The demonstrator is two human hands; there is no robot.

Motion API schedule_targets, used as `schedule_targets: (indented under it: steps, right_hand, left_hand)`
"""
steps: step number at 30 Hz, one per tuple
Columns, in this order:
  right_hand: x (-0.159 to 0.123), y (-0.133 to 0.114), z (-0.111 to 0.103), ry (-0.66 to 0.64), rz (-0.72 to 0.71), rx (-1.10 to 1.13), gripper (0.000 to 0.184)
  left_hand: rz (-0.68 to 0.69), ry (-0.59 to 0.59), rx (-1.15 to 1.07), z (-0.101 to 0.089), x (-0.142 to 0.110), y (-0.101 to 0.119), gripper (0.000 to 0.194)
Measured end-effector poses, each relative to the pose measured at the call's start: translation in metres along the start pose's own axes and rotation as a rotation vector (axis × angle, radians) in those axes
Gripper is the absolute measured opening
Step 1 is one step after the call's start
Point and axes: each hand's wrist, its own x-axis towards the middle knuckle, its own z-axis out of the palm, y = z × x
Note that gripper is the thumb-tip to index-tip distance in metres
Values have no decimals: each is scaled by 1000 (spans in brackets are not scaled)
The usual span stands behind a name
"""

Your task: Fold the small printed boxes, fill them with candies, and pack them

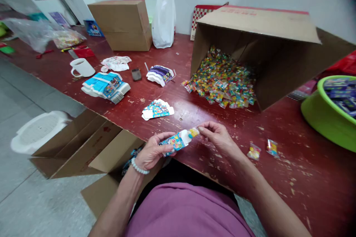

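Note:
My left hand [155,151] is wrapped round a small blue printed candy box [175,142], its open end turned to the right. My right hand [216,135] pinches a small clear candy packet [193,132] with yellow and blue-green pieces, held at the mouth of the box. Just beyond lie a few flattened blue and white boxes [158,109] on the red table [183,92]. Two more candy packets, one packet [254,152] and another packet [272,147], rest to the right of my right forearm.
A large carton [283,63] on its side spills many candy packets [225,81]. Bundled blue boxes [107,85], purple flat boxes [160,74] and a white mug [82,67] stand left. A green basin [322,114] is at right; an open carton [111,155] sits below the table edge.

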Motion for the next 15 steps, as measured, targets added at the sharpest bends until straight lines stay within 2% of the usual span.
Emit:
schedule_targets:
  steps: [4,8,12,15]
  right_hand:
    - [-8,-1,5,35,-135,-132,31]
    - [-11,-3,4,-52,-208,-256,22]
    - [-14,-8,-1,-89,-282,-406,18]
    - [-17,-10,-4,-86,-327,-518,16]
  left_hand:
    - [-58,-53,-45,9,0,-14,55]
    - [-50,-158,-7,16,-2,-24,49]
    - [-20,-252,124,18,-4,-26,39]
    - [7,-254,165,19,-4,-22,37]
